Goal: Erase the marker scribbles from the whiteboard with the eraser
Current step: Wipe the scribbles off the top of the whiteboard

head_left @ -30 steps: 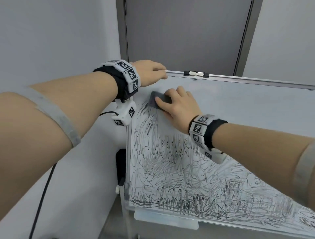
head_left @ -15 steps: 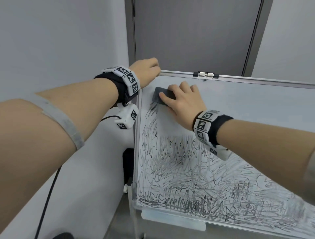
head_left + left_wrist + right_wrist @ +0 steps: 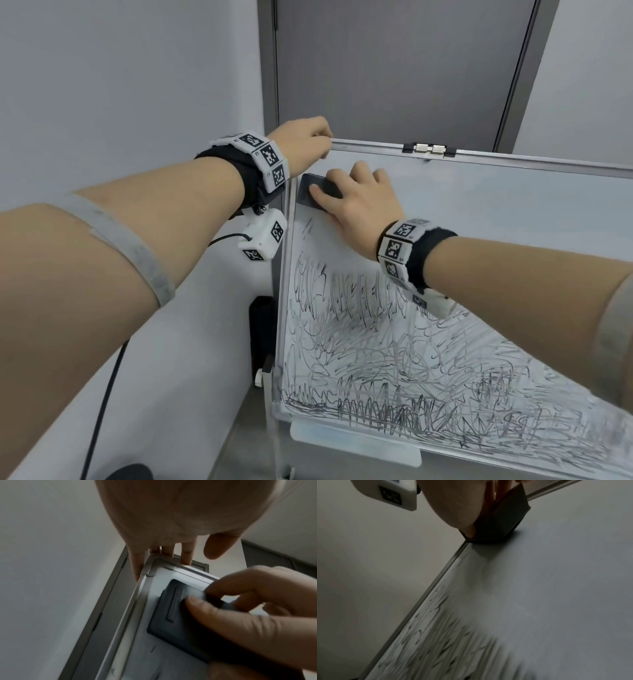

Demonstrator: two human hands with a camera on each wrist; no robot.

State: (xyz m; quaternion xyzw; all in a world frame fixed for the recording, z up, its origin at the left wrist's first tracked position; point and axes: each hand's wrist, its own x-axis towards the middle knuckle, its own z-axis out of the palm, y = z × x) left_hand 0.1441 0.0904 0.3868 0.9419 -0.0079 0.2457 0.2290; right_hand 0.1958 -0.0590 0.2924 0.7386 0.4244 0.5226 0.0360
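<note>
A whiteboard (image 3: 513, 219) in a metal frame stands tilted before me, its lower half covered in black marker scribbles (image 3: 394, 359). My right hand (image 3: 356, 202) grips a dark grey eraser (image 3: 310, 193) flat against the board's top left area, thumb on its near face. In the left wrist view the eraser (image 3: 173, 615) lies just inside the frame corner, and the right wrist view shows the eraser (image 3: 501, 524) pressed on the board. My left hand (image 3: 305, 145) curls over the board's top left corner (image 3: 154, 563), fingers behind the frame.
A grey door (image 3: 394, 68) stands behind the board, with pale walls on both sides. A clip (image 3: 430, 149) sits on the board's top edge. A tray (image 3: 356, 445) hangs under the bottom edge. A black cable (image 3: 102, 411) trails down at my left.
My right hand has slid the eraser up and left toward the board's corner, leaving a wiped patch below it. My left hand stays on the top corner.
</note>
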